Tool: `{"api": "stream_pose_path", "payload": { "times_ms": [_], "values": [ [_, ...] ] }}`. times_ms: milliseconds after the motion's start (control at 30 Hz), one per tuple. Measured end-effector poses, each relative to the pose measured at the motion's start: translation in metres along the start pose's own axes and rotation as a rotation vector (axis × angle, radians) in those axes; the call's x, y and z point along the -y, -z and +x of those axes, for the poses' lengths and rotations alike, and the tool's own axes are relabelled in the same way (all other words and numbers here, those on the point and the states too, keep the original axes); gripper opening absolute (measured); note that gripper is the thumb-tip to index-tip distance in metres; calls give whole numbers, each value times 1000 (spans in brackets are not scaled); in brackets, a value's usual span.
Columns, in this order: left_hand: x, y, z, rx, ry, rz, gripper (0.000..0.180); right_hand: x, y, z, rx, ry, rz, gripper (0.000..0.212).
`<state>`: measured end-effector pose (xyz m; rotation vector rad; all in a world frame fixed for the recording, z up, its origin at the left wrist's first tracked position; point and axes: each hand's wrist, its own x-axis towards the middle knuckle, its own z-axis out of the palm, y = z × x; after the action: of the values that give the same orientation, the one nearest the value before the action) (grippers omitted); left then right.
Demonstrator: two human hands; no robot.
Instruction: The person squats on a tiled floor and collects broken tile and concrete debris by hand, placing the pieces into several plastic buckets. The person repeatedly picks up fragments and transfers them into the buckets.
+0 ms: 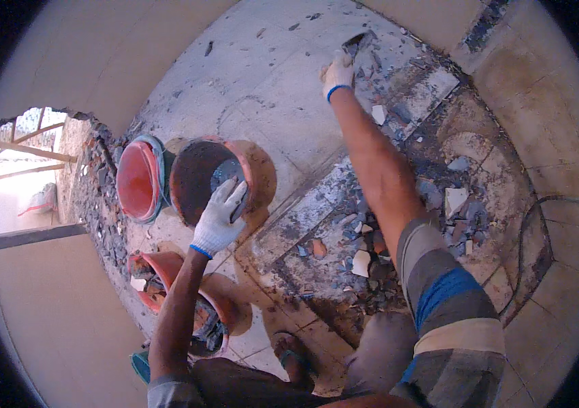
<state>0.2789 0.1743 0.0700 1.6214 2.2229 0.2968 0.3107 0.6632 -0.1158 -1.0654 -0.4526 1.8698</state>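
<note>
My left hand, in a white knit glove with a blue cuff, grips the near rim of a worn reddish bucket. Its fingers reach over the edge into the bucket, where some grey material shows at the bottom. Stretched far ahead, my right hand, gloved the same way, is closed around what looks like a trowel. The handle is hidden in the fist; only the dark blade shows, low over small rubble by the wall.
Nested red and green buckets stand left of the gripped one. Nearer me, two red buckets hold rubble. Broken tile and mortar cover the torn-up floor strip beneath my right arm. A dark cable runs along the right; a broken wall opening is at left.
</note>
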Motion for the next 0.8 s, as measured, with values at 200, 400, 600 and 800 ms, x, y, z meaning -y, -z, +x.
{"api": "stream_pose_path", "payload": {
  "times_ms": [200, 400, 600, 800],
  "values": [
    [3, -1, 0, 18, 17, 13, 84, -51, 93, -95, 45, 46, 306, 55],
    [7, -3, 1, 17, -2, 13, 84, 41, 173, -330, 68, -267, 226, 50],
    [4, 1, -1, 23, 4, -16, 84, 165, 203, -329, 286, 235, -908, 51],
    [4, 1, 2, 2, -38, -19, 84, 302, 230, -121, -30, 973, -1841, 41]
  ]
}}
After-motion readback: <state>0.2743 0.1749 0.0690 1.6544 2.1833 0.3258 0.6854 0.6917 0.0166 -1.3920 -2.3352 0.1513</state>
